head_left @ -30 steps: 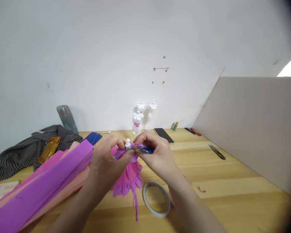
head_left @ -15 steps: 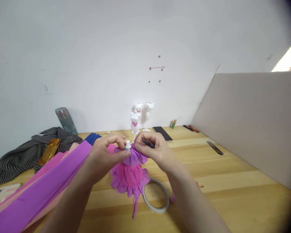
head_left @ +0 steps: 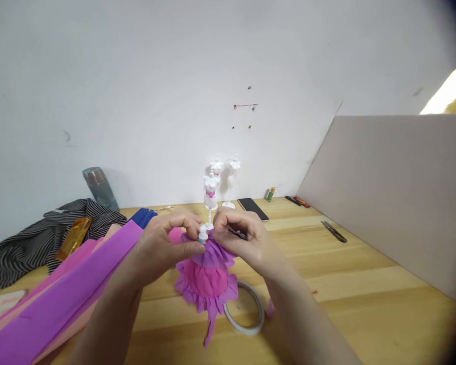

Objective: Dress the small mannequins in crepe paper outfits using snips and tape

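A small mannequin (head_left: 202,234) with a white neck wears a dress of pink and purple crepe paper (head_left: 206,278), ruffled at the hem, with a purple strip hanging below. My left hand (head_left: 171,238) is closed on the mannequin's upper end, thumb and forefinger either side of the neck. Pinched in my right hand (head_left: 241,235) is the purple crepe paper at the dress's top edge. A dark tool (head_left: 236,233), mostly hidden, is tucked in that same palm. Beside the dress a roll of tape (head_left: 261,309) lies flat on the table.
Several white mannequins (head_left: 210,190) stand behind my hands, near a phone (head_left: 253,209). Crepe paper sheets (head_left: 72,284), a striped cloth (head_left: 99,218) and a flask (head_left: 101,187) are at left. Thread snips (head_left: 333,231) lie at right, before a pale panel (head_left: 395,187).
The dressed mannequin has tilted slightly and its hem has swung a little to the right. Both hands keep their grip, and the dark tool has turned lower in my right palm.
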### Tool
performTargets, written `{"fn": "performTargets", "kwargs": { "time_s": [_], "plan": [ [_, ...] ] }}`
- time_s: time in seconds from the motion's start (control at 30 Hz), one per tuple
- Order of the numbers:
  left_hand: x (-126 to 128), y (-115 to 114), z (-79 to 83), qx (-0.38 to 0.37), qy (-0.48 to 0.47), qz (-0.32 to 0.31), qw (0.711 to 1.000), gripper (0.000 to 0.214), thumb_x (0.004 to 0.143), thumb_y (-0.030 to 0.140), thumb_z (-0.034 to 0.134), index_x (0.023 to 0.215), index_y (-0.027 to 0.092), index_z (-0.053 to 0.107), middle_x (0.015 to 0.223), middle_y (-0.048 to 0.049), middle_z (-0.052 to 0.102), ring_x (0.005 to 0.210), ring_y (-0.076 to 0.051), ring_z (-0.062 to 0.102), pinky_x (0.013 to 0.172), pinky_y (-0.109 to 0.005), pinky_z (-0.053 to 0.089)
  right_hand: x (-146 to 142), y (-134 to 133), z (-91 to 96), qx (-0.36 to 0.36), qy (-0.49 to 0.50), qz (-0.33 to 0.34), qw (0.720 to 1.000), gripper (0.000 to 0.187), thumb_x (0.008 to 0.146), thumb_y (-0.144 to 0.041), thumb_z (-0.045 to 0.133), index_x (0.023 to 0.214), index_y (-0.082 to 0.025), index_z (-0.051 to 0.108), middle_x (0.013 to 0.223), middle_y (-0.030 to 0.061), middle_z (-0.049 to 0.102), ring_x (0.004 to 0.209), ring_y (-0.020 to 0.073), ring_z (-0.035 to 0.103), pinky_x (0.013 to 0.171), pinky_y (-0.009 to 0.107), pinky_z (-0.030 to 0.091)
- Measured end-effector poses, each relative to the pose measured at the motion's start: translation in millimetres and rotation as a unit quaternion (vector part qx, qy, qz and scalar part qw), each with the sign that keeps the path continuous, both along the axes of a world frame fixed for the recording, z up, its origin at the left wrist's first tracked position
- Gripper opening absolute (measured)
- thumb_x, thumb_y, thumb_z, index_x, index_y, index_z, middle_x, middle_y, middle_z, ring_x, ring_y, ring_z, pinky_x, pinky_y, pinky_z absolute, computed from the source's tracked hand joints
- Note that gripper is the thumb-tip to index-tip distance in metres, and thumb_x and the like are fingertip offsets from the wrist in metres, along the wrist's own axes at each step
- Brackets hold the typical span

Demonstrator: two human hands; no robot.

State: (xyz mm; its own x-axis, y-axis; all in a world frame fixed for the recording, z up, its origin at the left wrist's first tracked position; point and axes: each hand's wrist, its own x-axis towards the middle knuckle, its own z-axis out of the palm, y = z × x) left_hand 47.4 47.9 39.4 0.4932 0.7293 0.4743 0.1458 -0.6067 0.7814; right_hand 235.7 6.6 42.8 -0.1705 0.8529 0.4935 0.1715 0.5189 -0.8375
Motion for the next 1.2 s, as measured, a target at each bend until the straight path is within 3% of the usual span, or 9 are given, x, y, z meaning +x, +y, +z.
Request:
{"fn": "performTargets", "kwargs": {
  "time_s": [0.17, 0.5, 0.7, 0.8, 0.9, 1.07, 1.2],
  "plan": [
    [-0.8, 0.1, 1.8, 0.007, 0.007, -0.008, 1.0, 0.018, 0.07, 0.018, 0.074, 0.063, 0.02, 0.058, 0.082, -0.0057, 0.07, 0.096, -0.023, 0.065, 0.082, -0.034, 0.051, -0.2, -4.7, -0.1, 0.056, -0.022, -0.015, 0.998, 0.02, 0.076, -0.019, 0.058, 0.059, -0.02, 0.048, 0.06, -0.0025, 0.046, 0.057, 0.0113, 0.041, 0.052, 0.026, 0.032],
    [0.9, -0.2, 3.0, 0.017, 0.013, -0.007, 1.0, 0.02, 0.071, 0.021, 0.075, 0.062, 0.02, 0.058, 0.077, -0.0046, 0.069, 0.094, -0.024, 0.065, 0.079, -0.034, 0.051, -0.7, 2.8, -2.4, -0.037, -0.012, 0.005, 0.999, 0.02, 0.075, -0.024, 0.059, 0.06, -0.02, 0.048, 0.055, -0.0046, 0.043, 0.052, 0.0094, 0.039, 0.048, 0.024, 0.031],
    [-0.6, 3.4, -1.3, 0.014, 0.005, -0.013, 1.0, 0.019, 0.07, 0.017, 0.075, 0.064, 0.02, 0.058, 0.09, -0.0054, 0.07, 0.096, -0.022, 0.064, 0.082, -0.033, 0.05, -1.2, -0.6, -4.3, 0.001, -0.05, -0.045, 0.998, 0.016, 0.074, -0.021, 0.059, 0.062, -0.02, 0.049, 0.059, -0.0026, 0.047, 0.056, 0.0113, 0.043, 0.051, 0.025, 0.033],
    [-2.4, 3.1, -2.3, 0.003, 0.0, -0.029, 1.0, 0.019, 0.071, 0.015, 0.075, 0.065, 0.021, 0.058, 0.089, -0.0044, 0.069, 0.099, -0.022, 0.064, 0.085, -0.034, 0.05, 0.7, 0.2, -4.9, 0.029, -0.082, -0.057, 0.995, 0.005, 0.075, -0.024, 0.062, 0.076, -0.019, 0.06, 0.062, -0.0029, 0.047, 0.057, 0.0118, 0.043, 0.051, 0.025, 0.033],
    [-2.9, 1.2, -2.0, 0.005, -0.002, -0.058, 0.998, 0.02, 0.072, 0.014, 0.076, 0.065, 0.022, 0.058, 0.081, -0.0035, 0.069, 0.102, -0.023, 0.063, 0.09, -0.037, 0.048, 4.5, 3.4, -3.8, 0.016, -0.058, -0.051, 0.997, 0.02, 0.075, -0.03, 0.063, 0.093, -0.019, 0.065, 0.062, -0.0047, 0.042, 0.054, 0.0112, 0.039, 0.05, 0.026, 0.031],
    [-2.2, 0.1, -0.9, -0.018, -0.014, -0.058, 0.998, 0.021, 0.07, 0.013, 0.076, 0.065, 0.022, 0.058, 0.079, -0.0026, 0.068, 0.103, -0.023, 0.061, 0.089, -0.036, 0.047, 10.5, 2.1, 0.3, 0.005, 0.058, -0.055, 0.997, 0.006, 0.071, -0.024, 0.062, 0.074, -0.019, 0.064, 0.056, -0.0061, 0.036, 0.05, 0.0093, 0.034, 0.047, 0.025, 0.027],
    [-2.5, 2.6, -1.3, -0.046, -0.025, -0.05, 0.997, 0.021, 0.069, 0.013, 0.077, 0.064, 0.021, 0.058, 0.082, -0.003, 0.068, 0.104, -0.023, 0.06, 0.088, -0.035, 0.045, 12.5, -4.9, 2.8, 0.053, 0.038, -0.015, 0.998, 0.007, 0.071, -0.016, 0.063, 0.066, -0.019, 0.067, 0.055, -0.0043, 0.042, 0.052, 0.0094, 0.038, 0.048, 0.025, 0.029]
  ]
}}
